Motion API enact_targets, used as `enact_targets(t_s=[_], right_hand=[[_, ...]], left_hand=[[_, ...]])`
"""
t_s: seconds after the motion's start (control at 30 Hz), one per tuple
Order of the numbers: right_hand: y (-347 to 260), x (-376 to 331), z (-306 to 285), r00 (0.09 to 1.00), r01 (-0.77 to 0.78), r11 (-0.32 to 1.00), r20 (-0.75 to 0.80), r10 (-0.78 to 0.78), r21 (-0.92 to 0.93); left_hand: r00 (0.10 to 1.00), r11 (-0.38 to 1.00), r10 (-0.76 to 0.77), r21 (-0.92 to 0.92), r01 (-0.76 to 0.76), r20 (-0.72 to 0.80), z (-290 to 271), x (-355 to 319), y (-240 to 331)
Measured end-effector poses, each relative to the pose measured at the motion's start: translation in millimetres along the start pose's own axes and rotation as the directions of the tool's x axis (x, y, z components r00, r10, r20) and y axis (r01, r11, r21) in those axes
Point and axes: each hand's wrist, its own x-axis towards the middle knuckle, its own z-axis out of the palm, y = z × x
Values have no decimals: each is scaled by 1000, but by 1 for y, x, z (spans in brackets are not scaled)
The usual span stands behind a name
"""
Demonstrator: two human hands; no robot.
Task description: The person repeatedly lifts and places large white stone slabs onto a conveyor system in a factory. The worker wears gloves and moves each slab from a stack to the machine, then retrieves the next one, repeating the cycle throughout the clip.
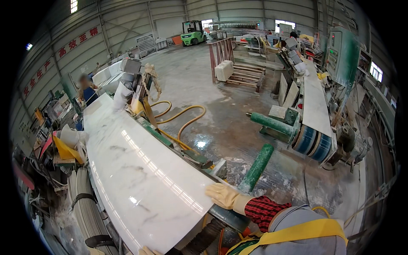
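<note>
A long, polished white stone slab [140, 178] with grey veining stretches away from me over a machine bed. My right hand [226, 196], in a cream work glove, rests at the slab's near right corner with its fingers stretched out along the edge. A red-and-black checked cuff [267, 212] covers that wrist. At the bottom of the picture, only a little of my gloved left hand [147, 251] shows beside the slab's near edge; its fingers are mostly cut off from view. Beyond my right hand a green roller [257, 166] sticks out.
Yellow hose [193, 121] loops over the wet floor right of the slab. A bundle of grey strips [83, 199] stands at left. Another person [88, 91] is by the slab's far end. Farther off are a wooden pallet [246, 75], a green forklift [193, 34] and a second machine [314, 140].
</note>
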Motion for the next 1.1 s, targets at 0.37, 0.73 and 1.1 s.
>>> enact_targets(t_s=[0.37,0.73,1.1], right_hand=[[5,-9,9,997,29,1000,-67,-29,-1],[4,-17,10,999,-11,1000,-38,12,16],[10,-25,20,998,-12,999,-61,14,31]], left_hand=[[1000,1000,5,-16,-5,-18,0,0,0],[876,943,333,120,-311,-348,6,1,-12],[900,969,247,123,-216,-360,3,-5,0]])
